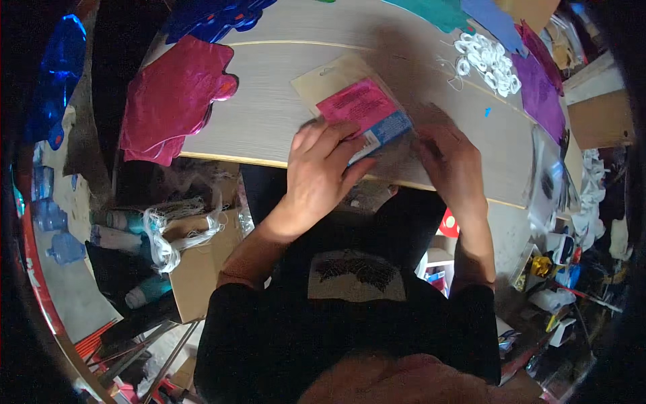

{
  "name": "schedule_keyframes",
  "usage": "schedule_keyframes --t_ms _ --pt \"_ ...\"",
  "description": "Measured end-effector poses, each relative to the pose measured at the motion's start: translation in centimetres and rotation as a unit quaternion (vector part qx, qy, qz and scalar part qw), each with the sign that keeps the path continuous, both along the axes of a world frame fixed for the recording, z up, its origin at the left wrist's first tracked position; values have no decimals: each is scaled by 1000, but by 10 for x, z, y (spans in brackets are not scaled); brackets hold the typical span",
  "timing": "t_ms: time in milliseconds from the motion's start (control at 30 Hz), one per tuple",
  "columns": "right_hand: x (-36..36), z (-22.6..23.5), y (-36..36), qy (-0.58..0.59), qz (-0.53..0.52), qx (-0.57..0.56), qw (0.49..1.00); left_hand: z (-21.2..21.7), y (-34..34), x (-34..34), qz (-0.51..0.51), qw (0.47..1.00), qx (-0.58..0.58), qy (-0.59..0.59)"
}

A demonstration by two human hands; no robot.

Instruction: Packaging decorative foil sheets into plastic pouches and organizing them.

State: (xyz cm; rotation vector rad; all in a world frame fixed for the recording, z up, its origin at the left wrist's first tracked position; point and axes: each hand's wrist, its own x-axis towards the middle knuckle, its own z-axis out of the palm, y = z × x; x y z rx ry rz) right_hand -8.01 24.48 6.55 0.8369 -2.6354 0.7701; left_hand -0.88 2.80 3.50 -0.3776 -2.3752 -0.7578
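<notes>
A flat clear plastic packet [360, 104] lies tilted on the table near its front edge. It has a pale top end with a hang hole, and a pink sheet and a blue label show through it. My left hand [317, 165] is closed on the packet's lower left side, fingers over it and thumb toward the near edge. Beside the packet's lower right corner, my right hand [454, 161] has its fingers curled. Those fingertips are in shadow, and whatever they pinch is hard to make out.
Shiny pink foil pieces [175, 101] lie on the left of the grey table [269, 84], with blue foil [215, 17] behind. White string coils [486, 64] and purple foil [542, 94] are at the right. A cardboard box [195, 276] stands below the table's left side.
</notes>
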Motion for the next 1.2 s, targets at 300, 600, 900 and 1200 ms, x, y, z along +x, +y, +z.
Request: schedule_keyframes --t_ms 300,600,900,1200 --pt "-9 1 -14 -123 -66 -51 989 -3 -2 -2 -29 1000 -5 3" --pt "-40 5 -1 -126 31 14 991 -5 -3 -3 -30 1000 -4 5" --pt "-28 10 32 14 258 53 964 5 -29 12 -99 991 -54 -77" --pt "-8 1 11 -5 237 77 968 7 -33 8 -131 983 -97 -83"
